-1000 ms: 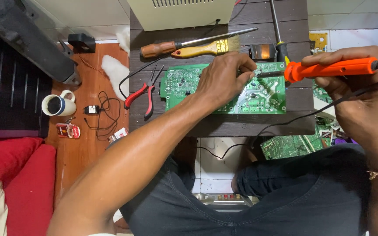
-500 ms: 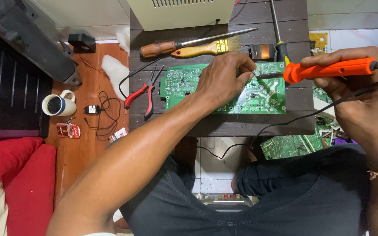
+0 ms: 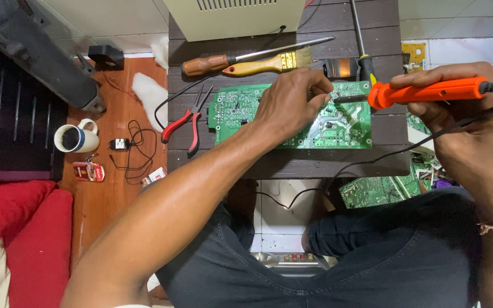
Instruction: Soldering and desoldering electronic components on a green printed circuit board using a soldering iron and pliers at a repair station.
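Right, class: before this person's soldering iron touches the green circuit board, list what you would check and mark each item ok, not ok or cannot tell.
1. Right hand grips the orange soldering iron by its handle: ok.
2. Iron tip over the green circuit board: ok.
3. Left hand steadies the board: ok.
4. Left fingertips well away from the hot tip: not ok, very close.
5. Iron's black cord free of the board: ok.
6. Solder wire in the left hand: cannot tell.
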